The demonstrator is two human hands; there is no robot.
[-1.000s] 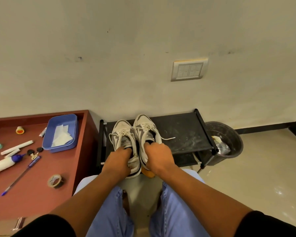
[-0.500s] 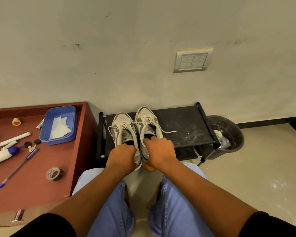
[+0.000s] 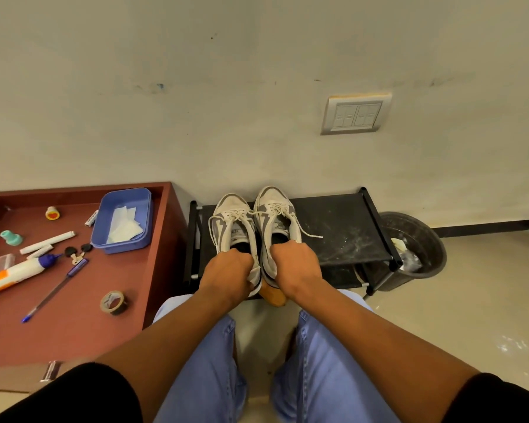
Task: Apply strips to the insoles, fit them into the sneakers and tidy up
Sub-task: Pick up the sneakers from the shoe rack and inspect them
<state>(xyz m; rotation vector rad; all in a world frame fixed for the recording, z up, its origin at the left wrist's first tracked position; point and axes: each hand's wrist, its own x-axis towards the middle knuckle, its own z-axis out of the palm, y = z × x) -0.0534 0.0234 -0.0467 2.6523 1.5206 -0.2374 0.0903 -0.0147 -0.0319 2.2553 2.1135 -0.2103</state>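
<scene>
— Sneakers: where are they?
— Side by side over the black shoe rack (image 3: 342, 227) against the wall, toes toward the wall. The left sneaker (image 3: 231, 222) and the right sneaker (image 3: 275, 212) touch along their inner sides, and a loose lace trails from the right one onto the rack's top.
— And the hands?
— The left hand (image 3: 226, 271) grips the heel of the left sneaker, fingers curled round its collar. The right hand (image 3: 295, 264) grips the heel of the right one the same way.
— Are the insoles in?
— I cannot tell; the openings are dark.
— What else is around?
— A red-brown table (image 3: 74, 315) to the left, carrying a blue tray (image 3: 104, 236) with white strips (image 3: 121, 225), a glue bottle (image 3: 13, 271), a pen (image 3: 54, 290) and a tape roll (image 3: 113, 302). A dark bin (image 3: 431, 239) stands just right of the rack.
</scene>
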